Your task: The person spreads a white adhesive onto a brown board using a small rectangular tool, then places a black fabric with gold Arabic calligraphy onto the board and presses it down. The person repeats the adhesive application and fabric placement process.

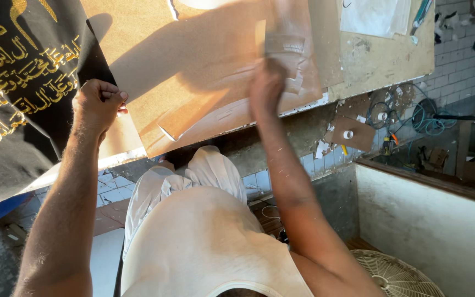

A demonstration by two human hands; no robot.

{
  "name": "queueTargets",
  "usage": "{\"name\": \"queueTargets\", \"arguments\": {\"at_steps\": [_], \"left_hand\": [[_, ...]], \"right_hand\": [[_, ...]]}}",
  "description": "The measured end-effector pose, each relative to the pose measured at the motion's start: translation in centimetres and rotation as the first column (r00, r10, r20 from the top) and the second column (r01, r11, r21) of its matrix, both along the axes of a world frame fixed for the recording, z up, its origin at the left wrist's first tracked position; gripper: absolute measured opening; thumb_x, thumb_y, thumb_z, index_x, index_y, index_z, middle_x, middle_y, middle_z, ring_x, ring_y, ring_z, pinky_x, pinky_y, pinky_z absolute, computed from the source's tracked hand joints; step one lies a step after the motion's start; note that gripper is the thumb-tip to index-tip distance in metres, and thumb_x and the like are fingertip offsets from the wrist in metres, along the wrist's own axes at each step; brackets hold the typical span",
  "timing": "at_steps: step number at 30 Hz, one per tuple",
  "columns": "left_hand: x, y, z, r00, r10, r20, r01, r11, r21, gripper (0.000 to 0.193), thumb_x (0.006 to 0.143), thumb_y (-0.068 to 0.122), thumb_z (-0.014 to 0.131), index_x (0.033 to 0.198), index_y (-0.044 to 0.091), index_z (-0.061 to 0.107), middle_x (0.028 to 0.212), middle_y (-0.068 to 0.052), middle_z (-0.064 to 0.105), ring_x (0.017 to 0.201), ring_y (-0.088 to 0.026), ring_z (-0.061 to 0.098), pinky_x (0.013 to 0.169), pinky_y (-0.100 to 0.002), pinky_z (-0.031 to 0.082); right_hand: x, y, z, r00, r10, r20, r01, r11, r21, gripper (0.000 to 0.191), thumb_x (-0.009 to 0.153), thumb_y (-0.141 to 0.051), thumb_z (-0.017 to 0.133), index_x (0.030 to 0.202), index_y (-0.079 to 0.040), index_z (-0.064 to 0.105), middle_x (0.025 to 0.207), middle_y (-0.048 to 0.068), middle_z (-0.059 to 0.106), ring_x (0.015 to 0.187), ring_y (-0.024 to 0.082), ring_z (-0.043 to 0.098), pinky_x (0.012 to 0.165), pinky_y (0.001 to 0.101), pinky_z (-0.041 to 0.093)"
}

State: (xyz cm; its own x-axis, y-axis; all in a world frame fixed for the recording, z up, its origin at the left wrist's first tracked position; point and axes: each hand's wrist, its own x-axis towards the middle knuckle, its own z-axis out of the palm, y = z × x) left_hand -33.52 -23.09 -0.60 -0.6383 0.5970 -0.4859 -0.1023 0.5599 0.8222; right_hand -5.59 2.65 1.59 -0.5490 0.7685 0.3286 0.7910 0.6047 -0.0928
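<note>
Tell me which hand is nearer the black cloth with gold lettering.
Left. The left hand is fisted right at the black cloth edge; the right hand, blurred, is farther off on the brown board.

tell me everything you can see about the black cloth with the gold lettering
The black cloth is dark fabric bearing gold embroidered script and a gold motif near its top. It drapes over the upper left of the brown board, hanging in folds. The left hand grips its right edge in a closed fist.

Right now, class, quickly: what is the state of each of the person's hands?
Left hand: closed in a fist, gripping the edge of the black cloth with gold embroidery.
Right hand: blurred, pressed against the flat brown board; grip cannot be told.
</note>
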Motion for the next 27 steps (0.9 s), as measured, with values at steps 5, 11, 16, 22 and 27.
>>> {"name": "queueTargets", "arguments": {"at_steps": [5, 11, 16, 22, 27], "left_hand": [[0.3, 0.6, 0.4, 0.999, 0.050, -0.003, -0.050, 0.999, 0.023, 0.014, 0.094, 0.001, 0.077, 0.100, -0.003, 0.065, 0.085, -0.007, 0.070, 0.072, -0.011, 0.069, 0.062, -0.025, 0.061], [1.1, 0.4, 0.2, 0.992, 0.100, -0.071, -0.094, 0.992, 0.090, 0.015, 0.093, -0.002, 0.077, 0.104, -0.004, 0.067, 0.087, -0.007, 0.071, 0.074, -0.010, 0.069, 0.063, -0.026, 0.061], [1.1, 0.4, -0.2, 0.987, 0.125, -0.103, -0.112, 0.985, 0.128, 0.017, 0.092, -0.003, 0.077, 0.106, -0.003, 0.066, 0.087, -0.007, 0.071, 0.075, -0.010, 0.069, 0.063, -0.026, 0.062], [0.6, 0.3, -0.3, 0.992, 0.125, -0.034, -0.121, 0.987, 0.107, 0.016, 0.092, -0.003, 0.076, 0.105, -0.002, 0.067, 0.088, -0.007, 0.072, 0.075, -0.009, 0.070, 0.064, -0.025, 0.062], [0.6, 0.7, 0.2, 0.991, 0.135, 0.016, -0.136, 0.985, 0.107, 0.016, 0.093, -0.003, 0.076, 0.105, -0.002, 0.066, 0.088, -0.009, 0.071, 0.074, -0.011, 0.070, 0.063, -0.026, 0.062]], "right_hand": [[-4.0, -12.8, -1.3, 0.657, 0.711, -0.251, -0.740, 0.671, -0.037, 0.027, 0.089, 0.002, 0.057, 0.113, 0.013, 0.064, 0.092, 0.021, 0.065, 0.083, 0.034, 0.062, 0.083, 0.0474, 0.052], [-3.8, 4.3, -0.2, 0.876, 0.226, -0.427, -0.250, 0.968, 0.000, 0.018, 0.095, -0.001, 0.066, 0.111, 0.003, 0.070, 0.085, 0.019, 0.071, 0.077, 0.037, 0.070, 0.069, 0.0480, 0.055], [-10.4, 9.9, -1.9, 0.888, 0.169, -0.427, -0.224, 0.971, -0.082, 0.040, 0.088, 0.001, 0.060, 0.126, -0.004, 0.070, 0.091, 0.013, 0.076, 0.076, 0.024, 0.073, 0.068, 0.0372, 0.057], [-9.3, -8.0, -1.1, 0.489, 0.792, -0.367, -0.866, 0.490, -0.096, 0.033, 0.091, 0.002, 0.064, 0.123, 0.000, 0.068, 0.114, 0.012, 0.069, 0.100, 0.027, 0.066, 0.091, 0.0414, 0.055], [-0.6, -9.4, 0.6, 0.342, 0.857, -0.385, -0.937, 0.281, -0.208, 0.024, 0.091, 0.001, 0.070, 0.115, 0.001, 0.069, 0.114, 0.012, 0.072, 0.095, 0.025, 0.066, 0.086, 0.0440, 0.054]]}}
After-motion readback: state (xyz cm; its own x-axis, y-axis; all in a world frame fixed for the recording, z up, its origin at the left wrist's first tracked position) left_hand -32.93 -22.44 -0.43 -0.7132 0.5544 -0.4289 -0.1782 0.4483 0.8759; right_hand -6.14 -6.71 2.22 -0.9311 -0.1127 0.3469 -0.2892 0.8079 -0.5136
